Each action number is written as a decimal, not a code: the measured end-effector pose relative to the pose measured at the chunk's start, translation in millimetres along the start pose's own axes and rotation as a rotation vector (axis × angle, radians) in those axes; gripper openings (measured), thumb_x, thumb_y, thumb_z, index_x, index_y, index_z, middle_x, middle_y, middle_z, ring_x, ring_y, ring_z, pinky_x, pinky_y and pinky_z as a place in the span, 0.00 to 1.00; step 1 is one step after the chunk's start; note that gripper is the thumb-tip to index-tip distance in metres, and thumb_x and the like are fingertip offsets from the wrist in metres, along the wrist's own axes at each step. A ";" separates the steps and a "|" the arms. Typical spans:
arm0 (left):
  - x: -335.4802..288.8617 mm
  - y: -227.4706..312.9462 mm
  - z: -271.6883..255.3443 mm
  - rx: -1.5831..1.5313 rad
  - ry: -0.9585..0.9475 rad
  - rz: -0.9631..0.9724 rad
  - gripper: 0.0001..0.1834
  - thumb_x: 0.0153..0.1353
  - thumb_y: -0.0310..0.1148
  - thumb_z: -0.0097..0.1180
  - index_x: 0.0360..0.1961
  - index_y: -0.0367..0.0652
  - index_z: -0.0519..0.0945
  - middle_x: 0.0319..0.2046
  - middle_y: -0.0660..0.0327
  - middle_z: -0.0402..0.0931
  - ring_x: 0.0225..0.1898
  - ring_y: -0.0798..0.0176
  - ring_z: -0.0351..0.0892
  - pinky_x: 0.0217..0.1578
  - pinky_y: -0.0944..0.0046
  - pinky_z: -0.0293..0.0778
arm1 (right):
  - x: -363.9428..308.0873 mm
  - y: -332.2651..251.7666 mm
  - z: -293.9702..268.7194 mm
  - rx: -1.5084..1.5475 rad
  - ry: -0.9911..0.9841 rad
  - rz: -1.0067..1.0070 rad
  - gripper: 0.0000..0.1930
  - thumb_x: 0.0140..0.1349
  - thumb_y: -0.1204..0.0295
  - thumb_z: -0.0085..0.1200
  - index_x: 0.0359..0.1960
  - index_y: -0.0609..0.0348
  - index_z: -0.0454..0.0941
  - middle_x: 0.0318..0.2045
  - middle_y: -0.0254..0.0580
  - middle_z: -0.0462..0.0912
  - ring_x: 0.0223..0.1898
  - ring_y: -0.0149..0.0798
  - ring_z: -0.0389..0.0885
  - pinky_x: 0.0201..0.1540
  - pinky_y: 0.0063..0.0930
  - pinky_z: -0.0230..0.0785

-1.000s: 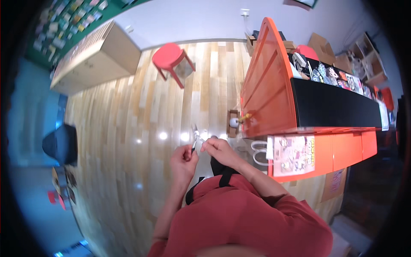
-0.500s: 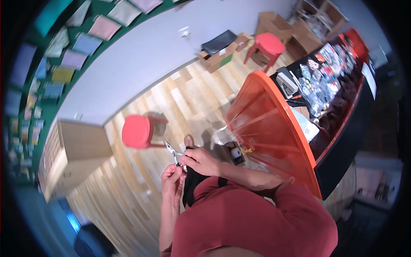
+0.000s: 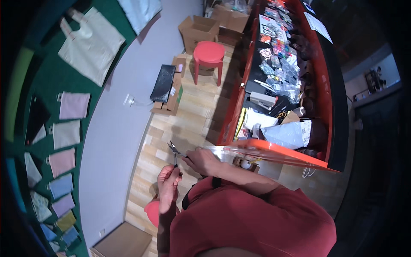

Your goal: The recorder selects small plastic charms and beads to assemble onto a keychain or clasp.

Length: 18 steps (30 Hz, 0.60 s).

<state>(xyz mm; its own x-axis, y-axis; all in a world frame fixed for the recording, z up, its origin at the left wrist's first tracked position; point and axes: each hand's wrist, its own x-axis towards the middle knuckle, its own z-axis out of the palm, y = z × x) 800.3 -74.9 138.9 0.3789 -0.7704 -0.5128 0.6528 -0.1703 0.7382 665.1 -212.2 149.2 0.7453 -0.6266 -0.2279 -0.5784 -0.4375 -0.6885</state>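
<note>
A pair of pliers [image 3: 172, 147] with slim metal jaws and dark handles is held out in front of my body, above the wood floor. Its jaws point away from me and look slightly parted, and the handles are spread. My left hand [image 3: 168, 176] pinches the end of one handle between thumb and fingers. The other handle runs into my right hand [image 3: 202, 162], whose fingers curl round it and partly hide it. Nothing can be made out between the jaws.
To the right stands a long orange-red counter [image 3: 276, 155] with small bagged goods [image 3: 282, 73] and a grey plastic mailer [image 3: 284, 133]. A red stool [image 3: 209, 53] and cardboard boxes [image 3: 198, 32] are ahead. Another red stool [image 3: 152, 211] is by my left arm. Pouches [image 3: 73, 106] hang on the left wall.
My view has turned and moved closer to the counter, now seen along its length. The left stool has slipped behind my arm. Both hands still hold the pliers, whose jaws look more parted.
</note>
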 end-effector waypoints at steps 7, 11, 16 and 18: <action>146.0 29.3 14.7 0.706 -0.157 -0.176 0.15 0.63 0.38 0.61 0.43 0.38 0.78 0.25 0.60 0.79 0.27 0.67 0.77 0.31 0.65 0.73 | 90.5 68.2 -21.2 0.594 0.222 0.222 0.19 0.70 0.59 0.44 0.31 0.63 0.78 0.22 0.49 0.79 0.25 0.46 0.78 0.36 0.37 0.69; 246.4 -9.0 -47.9 1.528 -0.325 0.049 0.18 0.49 0.40 0.70 0.39 0.44 0.81 0.37 0.53 0.80 0.41 0.52 0.81 0.42 0.56 0.77 | 105.4 115.2 -18.9 0.707 0.108 0.542 0.16 0.66 0.61 0.50 0.34 0.64 0.80 0.22 0.43 0.78 0.28 0.34 0.76 0.36 0.32 0.69; 365.0 1.2 -19.3 2.034 -0.827 -0.079 0.13 0.50 0.36 0.67 0.35 0.42 0.80 0.39 0.55 0.78 0.47 0.49 0.78 0.45 0.51 0.75 | 105.5 167.4 2.2 0.576 0.049 0.777 0.20 0.62 0.55 0.53 0.40 0.61 0.83 0.34 0.58 0.83 0.40 0.55 0.82 0.45 0.41 0.70; 402.7 24.6 21.0 2.156 -1.108 0.172 0.06 0.54 0.30 0.58 0.33 0.41 0.77 0.38 0.53 0.79 0.45 0.49 0.79 0.40 0.50 0.75 | 109.0 184.6 20.7 0.518 0.009 0.877 0.20 0.60 0.57 0.55 0.44 0.60 0.82 0.40 0.56 0.83 0.46 0.53 0.81 0.50 0.40 0.71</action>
<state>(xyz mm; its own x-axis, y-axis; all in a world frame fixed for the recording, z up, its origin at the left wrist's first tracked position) 955.1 -402.3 -40.2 -0.4641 -0.6199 -0.6327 -0.8857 0.3288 0.3276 646.4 -347.9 -17.0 0.1242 -0.5980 -0.7918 -0.7031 0.5100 -0.4955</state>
